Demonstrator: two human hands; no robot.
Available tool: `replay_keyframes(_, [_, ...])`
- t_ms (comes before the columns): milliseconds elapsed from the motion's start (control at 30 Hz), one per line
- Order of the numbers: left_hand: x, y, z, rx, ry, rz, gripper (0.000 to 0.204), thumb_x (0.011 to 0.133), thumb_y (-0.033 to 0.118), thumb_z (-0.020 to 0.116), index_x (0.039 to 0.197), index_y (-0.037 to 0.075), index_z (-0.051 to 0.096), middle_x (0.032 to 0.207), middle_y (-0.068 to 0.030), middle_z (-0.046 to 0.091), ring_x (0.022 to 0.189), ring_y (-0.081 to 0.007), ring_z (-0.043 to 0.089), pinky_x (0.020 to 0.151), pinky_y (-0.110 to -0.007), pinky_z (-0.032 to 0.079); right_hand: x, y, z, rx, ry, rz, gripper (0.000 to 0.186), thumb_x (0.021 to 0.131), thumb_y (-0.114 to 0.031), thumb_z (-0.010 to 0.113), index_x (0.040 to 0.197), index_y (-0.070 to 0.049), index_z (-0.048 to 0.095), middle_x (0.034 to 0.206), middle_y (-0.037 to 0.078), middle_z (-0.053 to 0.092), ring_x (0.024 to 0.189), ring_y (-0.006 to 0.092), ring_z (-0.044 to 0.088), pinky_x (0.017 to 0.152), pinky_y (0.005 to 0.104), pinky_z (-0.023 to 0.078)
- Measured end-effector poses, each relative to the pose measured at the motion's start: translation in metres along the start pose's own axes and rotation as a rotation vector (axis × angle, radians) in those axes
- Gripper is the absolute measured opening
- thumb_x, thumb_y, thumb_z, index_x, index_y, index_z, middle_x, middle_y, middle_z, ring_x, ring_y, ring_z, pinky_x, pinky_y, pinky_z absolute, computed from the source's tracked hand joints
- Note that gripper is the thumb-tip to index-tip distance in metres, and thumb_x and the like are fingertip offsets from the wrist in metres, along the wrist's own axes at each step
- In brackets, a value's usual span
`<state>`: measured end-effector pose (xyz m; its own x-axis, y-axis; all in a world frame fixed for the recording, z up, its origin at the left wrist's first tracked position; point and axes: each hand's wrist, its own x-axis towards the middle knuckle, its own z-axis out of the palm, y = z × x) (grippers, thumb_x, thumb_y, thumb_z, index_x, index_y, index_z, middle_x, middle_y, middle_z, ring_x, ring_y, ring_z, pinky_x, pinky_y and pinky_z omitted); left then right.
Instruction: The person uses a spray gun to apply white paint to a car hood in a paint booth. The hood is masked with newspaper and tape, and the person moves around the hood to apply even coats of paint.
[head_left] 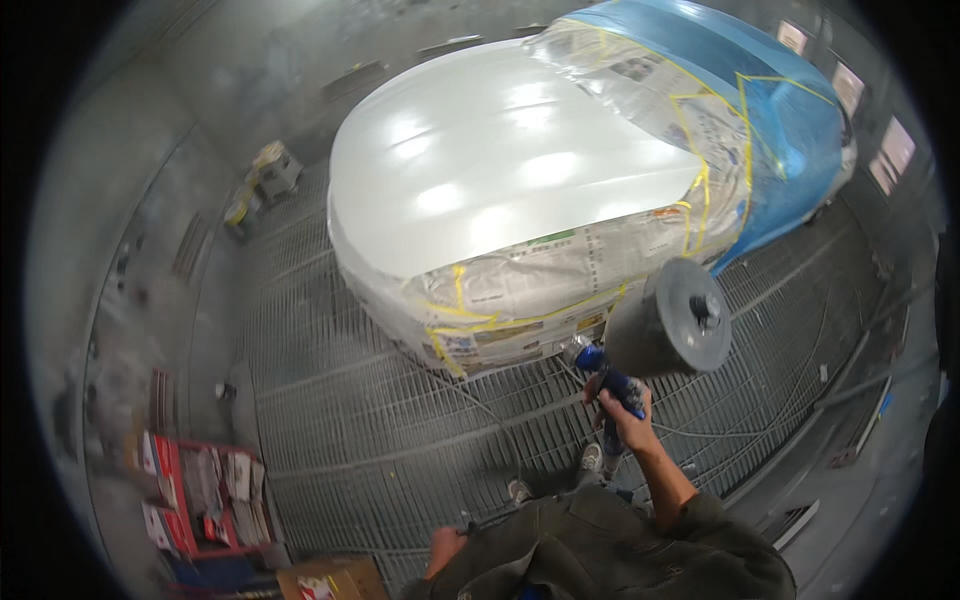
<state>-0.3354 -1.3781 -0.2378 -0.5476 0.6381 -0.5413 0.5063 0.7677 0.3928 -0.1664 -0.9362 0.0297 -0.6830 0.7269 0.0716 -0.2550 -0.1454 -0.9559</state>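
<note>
My right hand (632, 420) is wrapped round the blue handle of a spray gun (588, 353), right of centre. A large grey lidded paint cup (655, 325) sits on the gun, tilted, its lid facing up and right. Beyond it stands a car with a glossy white hood (500, 170). Newspaper masking (540, 275) with yellow tape covers its near side and windshield. Low in the view, my left hand (447, 548) is closed at my side; a dark strand like an air hose (490, 521) runs from it toward my body. Its fingertips are mostly hidden.
Grated metal floor (330, 400) surrounds the car, with thin hoses lying across it. Blue plastic film (790, 150) covers the car's cabin. A red cart (210, 500) with papers and boxes stands lower left, a cardboard box (335, 580) beside it. Containers (272, 172) stand by the far-left wall.
</note>
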Motion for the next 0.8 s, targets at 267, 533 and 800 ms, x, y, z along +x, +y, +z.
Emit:
replay_keyframes(267, [0.02, 0.112, -0.023, -0.228, 0.523, -0.125, 0.038, 0.081, 0.042, 0.071, 0.07, 0.006, 0.066, 0.069, -0.0236, 0.06, 0.071, -0.0469, 0.058, 0.059, -0.053, 0.045, 0.063, -0.063, 0.008, -0.251, 0.067, 0.032, 0.02, 0.087, -0.012, 0.068, 0.102, 0.002, 0.066, 0.089, 0.009, 0.067, 0.076, 0.0145, 0.065, 0.045, 0.0265, 0.053])
replay_keyframes(533, [0.003, 0.172, -0.073, -0.605, 0.892, -0.028, 0.044, 0.072, 0.029, 0.086, 0.057, 0.002, 0.054, 0.053, -0.0186, 0.048, 0.048, -0.0374, 0.042, 0.046, -0.04, 0.037, 0.062, -0.114, 0.023, -0.207, -0.103, 0.008, 0.031, 0.093, -0.014, 0.06, 0.119, 0.003, 0.061, 0.113, 0.015, 0.068, 0.079, 0.0134, 0.062, 0.046, 0.0256, 0.054])
replay_keyframes(800, [-0.055, 0.189, -0.127, -0.643, 1.113, 0.022, 0.044, 0.069, 0.021, 0.089, 0.056, -0.001, 0.052, 0.049, -0.011, 0.044, 0.045, -0.0219, 0.036, 0.044, -0.034, 0.034, 0.055, -0.099, 0.046, -0.149, -0.274, 0.142, 0.044, 0.093, -0.023, 0.057, 0.126, 0.005, 0.053, 0.12, 0.021, 0.063, 0.103, 0.0292, 0.065, 0.049, 0.029, 0.057])
